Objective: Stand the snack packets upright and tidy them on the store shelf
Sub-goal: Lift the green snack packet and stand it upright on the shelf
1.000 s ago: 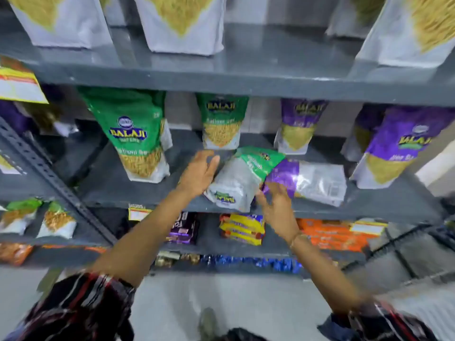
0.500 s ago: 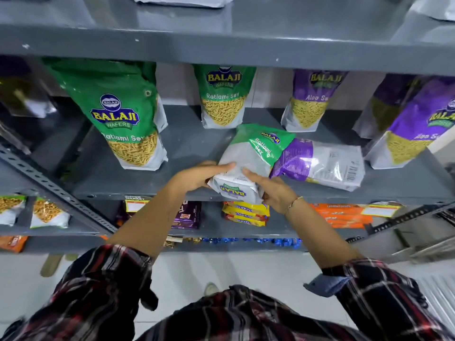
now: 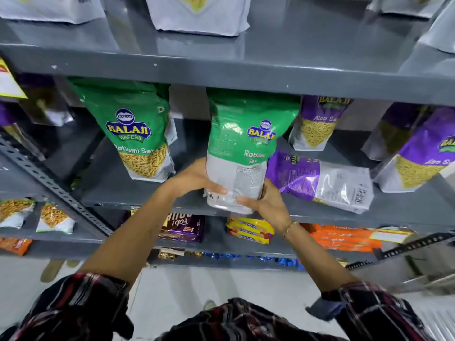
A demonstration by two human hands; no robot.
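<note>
- My shirt [image 3: 234,321] is a dark plaid: black ground crossed with red and pale lines.
- Both sleeves are pushed up above the elbows, so my forearms are bare.
- The left sleeve [image 3: 73,306] bunches thickly at its rolled end.
- The right sleeve [image 3: 376,313] shows a turned-back cuff [image 3: 322,310] with a plain blue-grey lining.
- A thin, gold-coloured bracelet [image 3: 289,228] circles my right wrist.
- My left hand [image 3: 197,177] and right hand [image 3: 268,205] are bare; I can see no rings.
</note>
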